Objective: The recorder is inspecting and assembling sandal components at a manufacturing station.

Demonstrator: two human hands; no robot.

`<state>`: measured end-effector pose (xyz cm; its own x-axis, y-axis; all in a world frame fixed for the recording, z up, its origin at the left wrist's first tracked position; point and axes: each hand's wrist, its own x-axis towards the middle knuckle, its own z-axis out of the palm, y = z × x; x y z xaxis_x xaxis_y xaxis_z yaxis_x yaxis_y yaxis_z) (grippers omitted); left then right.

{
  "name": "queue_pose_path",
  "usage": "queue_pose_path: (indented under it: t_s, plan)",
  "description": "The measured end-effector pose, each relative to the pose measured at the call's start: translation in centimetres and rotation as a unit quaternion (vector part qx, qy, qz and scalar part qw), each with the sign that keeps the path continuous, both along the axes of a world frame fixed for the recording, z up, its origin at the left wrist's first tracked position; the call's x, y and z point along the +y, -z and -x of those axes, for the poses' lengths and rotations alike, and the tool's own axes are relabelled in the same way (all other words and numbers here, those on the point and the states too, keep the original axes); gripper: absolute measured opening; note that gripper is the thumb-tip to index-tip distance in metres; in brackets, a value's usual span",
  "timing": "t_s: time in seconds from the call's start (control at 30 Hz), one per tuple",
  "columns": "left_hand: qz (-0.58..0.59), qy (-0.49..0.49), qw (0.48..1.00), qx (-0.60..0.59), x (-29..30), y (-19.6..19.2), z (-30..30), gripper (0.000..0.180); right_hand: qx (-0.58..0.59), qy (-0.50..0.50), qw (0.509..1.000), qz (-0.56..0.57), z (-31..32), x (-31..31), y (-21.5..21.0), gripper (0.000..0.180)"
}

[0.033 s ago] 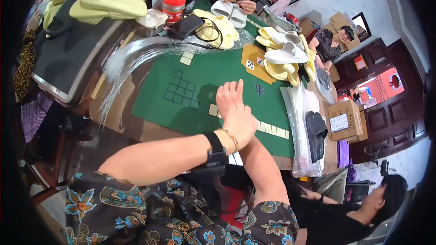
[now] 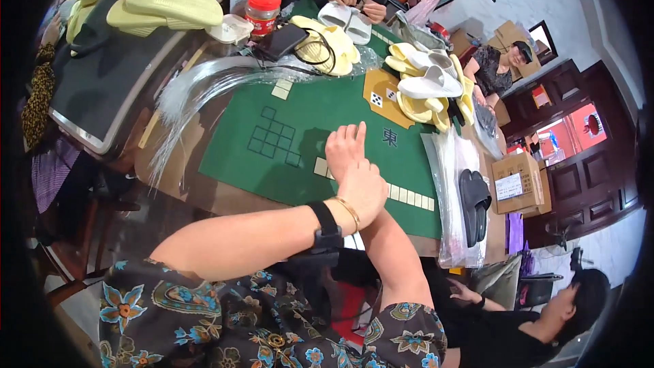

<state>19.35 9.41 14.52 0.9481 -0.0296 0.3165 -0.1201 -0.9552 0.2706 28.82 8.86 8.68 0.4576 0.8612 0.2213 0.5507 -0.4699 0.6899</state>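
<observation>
My left hand (image 2: 368, 187) is wrapped around my right wrist, just beyond a gold bangle and a black wrist strap on my left arm. My right hand (image 2: 346, 151) reaches forward over the green mat (image 2: 231, 143), palm down, with its fingers outstretched and one set apart from the others; no object shows in it. What lies beneath the palm is hidden. Pale rectangles (image 2: 412, 197) run in a row along the mat on both sides of my hands. Farther off is a tan printed patch (image 2: 381, 99) with dice pictures.
Right of the mat lie yellow and white slippers (image 2: 429, 82), clear plastic bags (image 2: 446, 197) and black slippers (image 2: 473, 204). Transparent strips (image 2: 197, 88) spread at left, near a red-lidded jar (image 2: 262, 12). Across the table, a person's hands (image 2: 354, 3) hold light slippers. Another person sits at lower right (image 2: 531, 320).
</observation>
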Motion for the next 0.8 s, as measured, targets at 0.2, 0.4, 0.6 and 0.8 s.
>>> queue_pose_path:
  t_s: [0.2,0.4,0.6,0.8]
  plan:
    - [0.156,0.018,0.987,0.029,-0.2,-0.4,-0.4,0.018,0.002,0.038,0.999,-0.001,-2.1,-1.0,1.4,0.018]
    - [0.348,0.095,0.914,0.185,-0.3,-0.5,-2.2,0.030,0.004,0.011,1.000,-0.024,-2.4,-1.7,2.3,0.018]
    - [0.328,0.190,0.912,0.158,-1.4,-1.2,-0.8,0.021,0.113,-0.029,0.979,-0.165,-2.6,-2.3,1.3,0.013]
    - [0.480,0.207,0.828,0.203,2.2,-0.6,1.0,0.021,0.434,0.144,0.635,-0.622,-5.3,-4.2,-3.7,0.013]
